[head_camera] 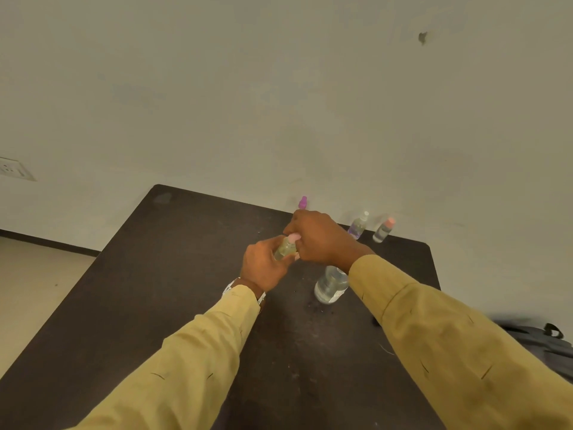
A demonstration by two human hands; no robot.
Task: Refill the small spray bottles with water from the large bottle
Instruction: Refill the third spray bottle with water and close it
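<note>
Both hands meet over the middle of the dark desk (155, 274). L hand (263, 266) is wrapped round the body of a small spray bottle (284, 251), clear w/ a yellowish look, held up off the desk and tilted a bit. R hand (321, 240) comes over the top, fingers curled on its pink cap (294, 236); can't tell if the cap is tight or loose. The large bottle (329, 285) stands upright on the desk just under the R wrist, clear liquid inside, its top hidden by the mustard sleeve (434, 330). Along the far edge by the wall, 3 more small ones: a magenta-capped bottle (303, 202), mostly hidden behind the R hand; a whitish-capped bottle (358, 227) w/ a purple tint; just beside it a coral-capped bottle (384, 231). Those two stand close, apart as far as I can see. L wrist has a white-strapped watch (230, 287). Wall socket (14, 169) far L; dark bag (545, 339) off the desk's R side.
</note>
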